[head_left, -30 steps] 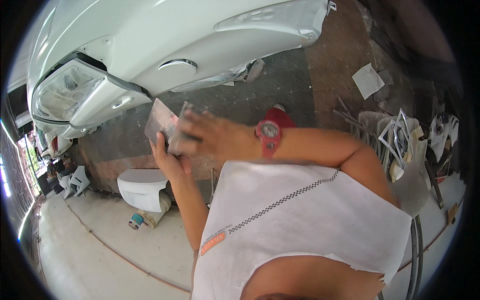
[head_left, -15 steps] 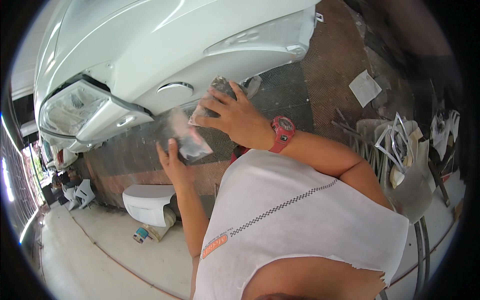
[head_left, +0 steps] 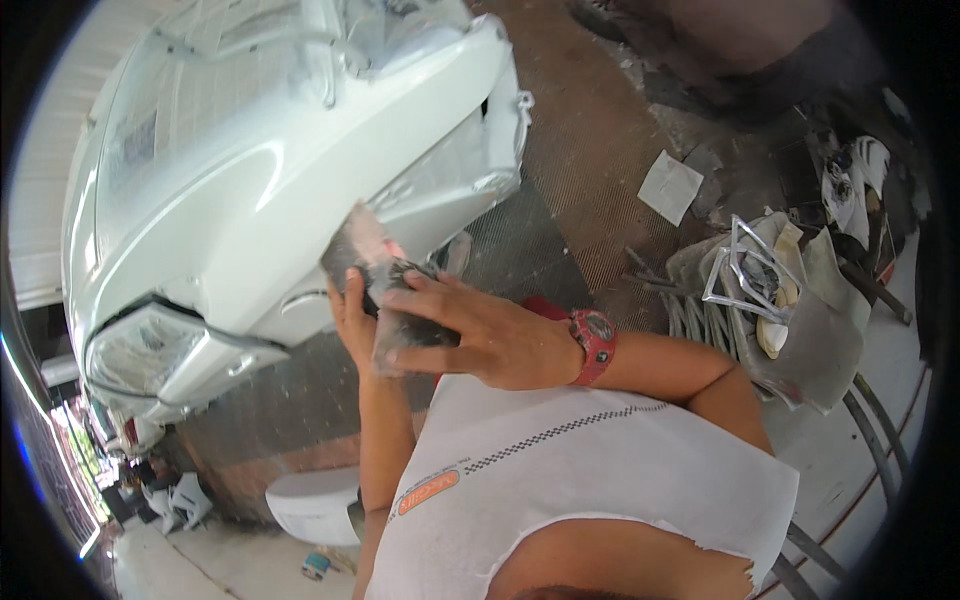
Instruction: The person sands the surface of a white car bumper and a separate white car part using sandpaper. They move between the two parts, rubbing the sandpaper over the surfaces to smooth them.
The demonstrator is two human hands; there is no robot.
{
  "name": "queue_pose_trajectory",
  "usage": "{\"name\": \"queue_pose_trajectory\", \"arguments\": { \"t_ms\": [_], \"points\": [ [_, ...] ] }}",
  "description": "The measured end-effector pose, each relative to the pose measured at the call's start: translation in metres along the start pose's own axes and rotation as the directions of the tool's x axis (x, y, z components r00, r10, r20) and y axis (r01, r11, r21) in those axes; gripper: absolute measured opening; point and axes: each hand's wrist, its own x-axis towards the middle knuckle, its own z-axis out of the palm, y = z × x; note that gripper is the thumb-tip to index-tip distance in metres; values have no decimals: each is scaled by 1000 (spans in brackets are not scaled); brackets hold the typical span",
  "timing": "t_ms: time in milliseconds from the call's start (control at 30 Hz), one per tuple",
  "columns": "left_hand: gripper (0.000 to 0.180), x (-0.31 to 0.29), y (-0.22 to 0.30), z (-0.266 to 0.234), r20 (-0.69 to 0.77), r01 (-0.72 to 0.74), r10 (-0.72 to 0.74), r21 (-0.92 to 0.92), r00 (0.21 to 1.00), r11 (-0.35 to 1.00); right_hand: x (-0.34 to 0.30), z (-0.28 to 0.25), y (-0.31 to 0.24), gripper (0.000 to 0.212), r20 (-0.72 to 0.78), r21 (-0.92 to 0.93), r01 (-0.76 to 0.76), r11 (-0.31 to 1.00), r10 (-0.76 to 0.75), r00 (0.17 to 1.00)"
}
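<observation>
Car body [head_left: 250, 190] occupies the upper left, headlight [head_left: 150, 350] at its lower left end. Sanding sheet [head_left: 375, 285] lies between both hands, directly before the car's panel: left hand [head_left: 352, 320] behind it, right hand [head_left: 480, 335] over it. Paper scrap [head_left: 670, 187] lies on the floor upper right; scrap pile [head_left: 780, 300] further right.

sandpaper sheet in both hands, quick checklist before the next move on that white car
1. Sandpaper sheet held by both hands: ok, left hand behind it, right hand across its front.
2. Sheet flat: not ok, it looks folded or bent.
3. Sheet touching the white car body: cannot tell.
4. Panel near the hands unobstructed: ok.
5. Red wristwatch away from the paint: ok.
6. Grit side facing the car: cannot tell.
</observation>
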Motion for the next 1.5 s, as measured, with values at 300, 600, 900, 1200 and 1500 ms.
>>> {"name": "queue_pose_trajectory", "arguments": {
  "t_ms": [300, 600, 900, 1200, 1500],
  "points": [
    [44, 53, -57, 145, 405, 458, -407, -34, 819, 888, -96, -99, 76, 57, -297, -230, -746, 625, 685, 665],
    [60, 176, -104, 306, 629, 603, -479, 21, 612, 798, -150, -241, 219, 40, -443, 698, -644, 314, 895, -44],
    [67, 274, -116, 477, 679, 570, -500, 144, 537, 809, -98, -389, 317, 40, -431, 855, -360, 372, 897, -96],
    [67, 405, -172, 639, 391, 538, -596, 257, 702, 803, -94, -558, 508, 50, -366, 915, -231, 330, 921, -131],
    [76, 535, -130, 760, 401, 347, -474, 351, 784, 870, 21, -692, 682, 44, 27, 936, -332, 115, 918, 395]
  ]
}}
